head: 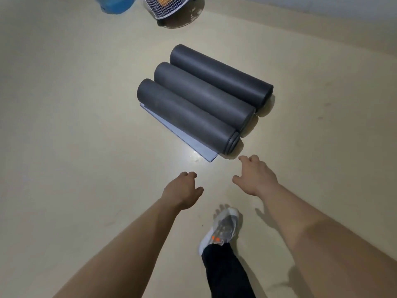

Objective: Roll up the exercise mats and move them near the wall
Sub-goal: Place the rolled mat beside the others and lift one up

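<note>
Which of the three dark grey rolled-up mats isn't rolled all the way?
The dark grey rolled foam mat closest to the right hand. A flat pale grey flap lies unrolled on the floor; the middle roll and far roll show none.

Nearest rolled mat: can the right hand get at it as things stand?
Probably yes. The right hand is open and empty, just short of the near end of the nearest rolled mat, with only bare floor between them. Nothing visible blocks the way.
</note>
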Action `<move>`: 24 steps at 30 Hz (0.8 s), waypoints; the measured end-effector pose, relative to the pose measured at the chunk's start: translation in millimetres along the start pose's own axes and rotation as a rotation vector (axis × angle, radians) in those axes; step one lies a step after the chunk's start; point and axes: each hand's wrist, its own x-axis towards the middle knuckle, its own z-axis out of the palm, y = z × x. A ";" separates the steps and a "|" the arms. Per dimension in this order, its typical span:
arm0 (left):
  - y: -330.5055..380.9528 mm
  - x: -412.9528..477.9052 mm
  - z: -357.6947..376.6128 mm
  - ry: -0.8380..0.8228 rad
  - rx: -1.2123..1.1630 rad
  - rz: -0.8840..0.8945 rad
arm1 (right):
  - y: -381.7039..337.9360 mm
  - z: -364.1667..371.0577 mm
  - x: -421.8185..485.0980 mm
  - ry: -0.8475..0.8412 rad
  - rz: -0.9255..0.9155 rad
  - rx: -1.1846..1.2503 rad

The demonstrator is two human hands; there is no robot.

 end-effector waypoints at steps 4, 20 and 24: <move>-18.3 79.8 -23.7 -0.064 0.048 0.057 | -11.9 11.4 71.8 -0.037 0.154 0.154; -29.7 327.3 -32.3 0.004 0.349 0.393 | -30.9 86.9 259.3 0.110 0.523 0.657; -26.9 372.6 -20.5 0.114 0.502 0.643 | -32.8 113.5 290.3 0.206 0.654 0.780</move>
